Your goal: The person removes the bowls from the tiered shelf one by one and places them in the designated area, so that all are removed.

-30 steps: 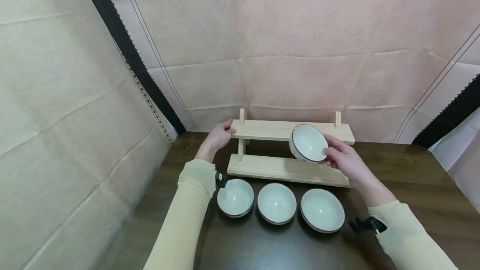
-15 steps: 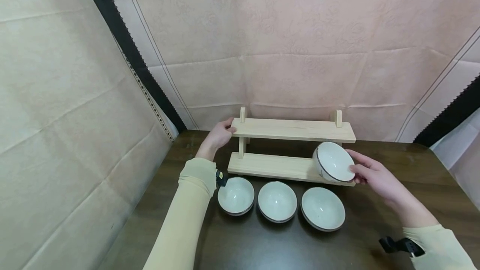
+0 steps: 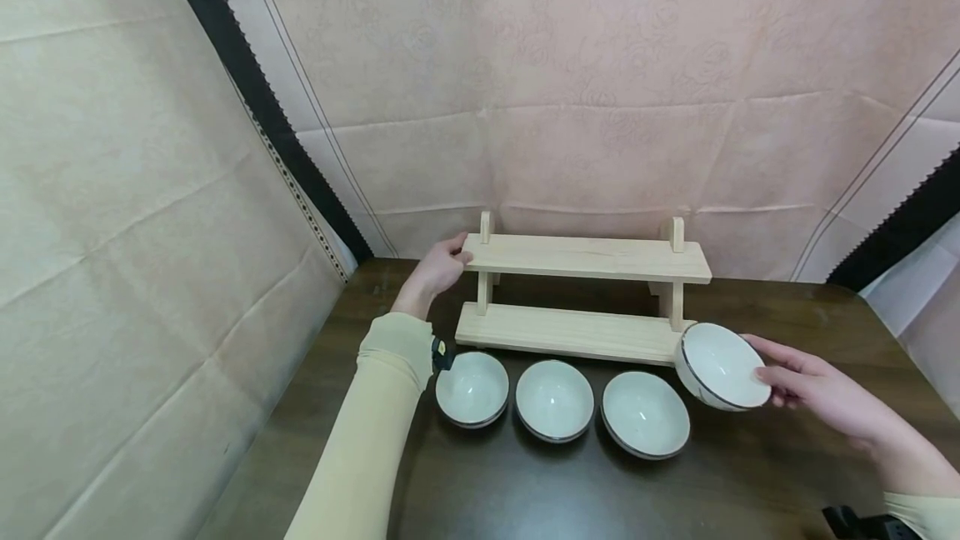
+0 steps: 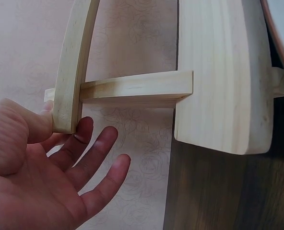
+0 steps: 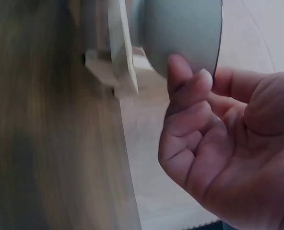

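Observation:
A two-tier wooden shelf (image 3: 585, 257) stands at the back of the table. My left hand (image 3: 438, 273) pinches the left end of its upper board, thumb on one face and fingers curled behind, as the left wrist view shows. My right hand (image 3: 821, 390) holds a white bowl (image 3: 723, 367) with a dark rim by its right side, thumb at the rim and fingers underneath. The bowl is tilted and overlaps the right end of the lower board. In the right wrist view the curled fingers (image 5: 190, 88) press against the bowl's outer wall.
In front of the shelf a row of white bowls stands on the dark wooden table (image 3: 525, 498): a left bowl (image 3: 472, 388), a middle bowl (image 3: 554, 400) and a right bowl (image 3: 645, 413). A pale patterned cloth (image 3: 600, 90) hangs behind the table.
My right hand has carried the bowl from in front of the upper board down and to the right, to the lower board's right end. The left hand has stayed on the shelf.

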Tool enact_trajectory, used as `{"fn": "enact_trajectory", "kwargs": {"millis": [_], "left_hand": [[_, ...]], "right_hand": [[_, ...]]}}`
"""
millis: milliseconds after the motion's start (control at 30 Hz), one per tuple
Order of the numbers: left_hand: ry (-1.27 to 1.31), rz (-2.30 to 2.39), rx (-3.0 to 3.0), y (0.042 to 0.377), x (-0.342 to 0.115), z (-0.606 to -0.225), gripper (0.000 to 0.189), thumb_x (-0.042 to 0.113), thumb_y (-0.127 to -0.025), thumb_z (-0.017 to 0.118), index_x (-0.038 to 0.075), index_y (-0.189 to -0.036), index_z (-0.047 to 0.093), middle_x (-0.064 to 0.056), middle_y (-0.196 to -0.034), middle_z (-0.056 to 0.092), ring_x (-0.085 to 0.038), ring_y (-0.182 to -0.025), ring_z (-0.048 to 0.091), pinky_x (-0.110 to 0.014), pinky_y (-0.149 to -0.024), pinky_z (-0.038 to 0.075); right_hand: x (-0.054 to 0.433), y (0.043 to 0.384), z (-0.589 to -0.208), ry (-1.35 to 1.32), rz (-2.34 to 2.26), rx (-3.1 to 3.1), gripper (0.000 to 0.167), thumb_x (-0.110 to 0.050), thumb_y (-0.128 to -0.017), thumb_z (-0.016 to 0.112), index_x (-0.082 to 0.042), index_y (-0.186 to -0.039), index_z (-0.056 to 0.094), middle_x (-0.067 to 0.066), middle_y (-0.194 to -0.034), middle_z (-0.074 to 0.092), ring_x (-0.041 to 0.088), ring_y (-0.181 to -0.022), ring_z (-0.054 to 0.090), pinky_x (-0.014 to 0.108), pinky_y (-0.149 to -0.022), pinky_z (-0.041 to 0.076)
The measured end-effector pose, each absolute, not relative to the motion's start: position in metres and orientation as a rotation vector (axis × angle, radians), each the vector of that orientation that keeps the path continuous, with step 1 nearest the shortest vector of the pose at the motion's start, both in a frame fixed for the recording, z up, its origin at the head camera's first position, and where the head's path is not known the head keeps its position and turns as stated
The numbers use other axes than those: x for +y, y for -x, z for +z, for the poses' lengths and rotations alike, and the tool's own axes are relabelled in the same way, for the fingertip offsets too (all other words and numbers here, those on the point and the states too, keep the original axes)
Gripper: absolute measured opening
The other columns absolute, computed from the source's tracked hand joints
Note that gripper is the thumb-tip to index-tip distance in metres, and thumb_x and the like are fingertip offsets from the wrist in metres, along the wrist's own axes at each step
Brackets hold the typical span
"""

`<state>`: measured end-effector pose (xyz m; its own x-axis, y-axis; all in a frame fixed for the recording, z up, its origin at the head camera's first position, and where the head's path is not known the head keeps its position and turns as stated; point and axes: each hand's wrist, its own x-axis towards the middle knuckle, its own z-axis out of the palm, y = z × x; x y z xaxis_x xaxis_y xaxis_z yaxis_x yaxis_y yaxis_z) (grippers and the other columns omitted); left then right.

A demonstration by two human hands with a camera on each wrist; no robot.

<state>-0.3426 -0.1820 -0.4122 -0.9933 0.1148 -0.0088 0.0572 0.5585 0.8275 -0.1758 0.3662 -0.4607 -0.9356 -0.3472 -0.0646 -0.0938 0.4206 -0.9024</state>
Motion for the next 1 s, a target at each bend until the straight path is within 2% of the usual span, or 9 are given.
{"fn": "enact_trajectory", "kwargs": {"millis": [233,500,833,1000], "left_hand": [[-0.141,1.422,2.706,0.343,-0.186,-0.414,0.061,0.020,-0.114,0.050,0.007,-0.169,0.028,-0.010,-0.175,0.026,-0.029,-0.162,0.019,-0.047,-0.130,0.021],[-0.161,1.414,2.717,0.343,-0.187,-0.413,0.060,0.020,-0.114,0.050,0.006,-0.169,0.028,-0.011,-0.175,0.026,-0.031,-0.162,0.018,-0.048,-0.130,0.021],[-0.173,1.420,2.732,0.342,-0.185,-0.410,0.060,0.019,-0.114,0.050,0.005,-0.168,0.029,-0.011,-0.175,0.026,-0.030,-0.161,0.020,-0.046,-0.130,0.021],[-0.177,1.400,2.739,0.342,-0.183,-0.411,0.060,0.019,-0.114,0.050,0.005,-0.169,0.029,-0.011,-0.175,0.026,-0.030,-0.161,0.019,-0.046,-0.130,0.021]], "right_hand": [[0.389,0.171,-0.472,0.452,-1.493,2.347,0.059,-0.008,-0.113,0.051,-0.060,-0.140,0.053,0.004,-0.083,0.056,0.023,-0.071,0.053,0.036,-0.053,0.039],[0.399,0.171,-0.480,0.466,-1.454,2.242,0.064,-0.006,-0.113,0.049,-0.065,-0.136,0.055,0.003,-0.083,0.052,0.026,-0.067,0.049,0.039,-0.051,0.033],[0.401,0.172,-0.481,0.434,-1.397,2.224,0.061,-0.009,-0.113,0.049,-0.066,-0.134,0.055,0.004,-0.084,0.053,0.026,-0.068,0.050,0.035,-0.052,0.036],[0.402,0.170,-0.482,0.450,-1.385,2.183,0.062,-0.007,-0.113,0.048,-0.065,-0.134,0.057,0.004,-0.082,0.053,0.026,-0.067,0.050,0.038,-0.051,0.033]]}}
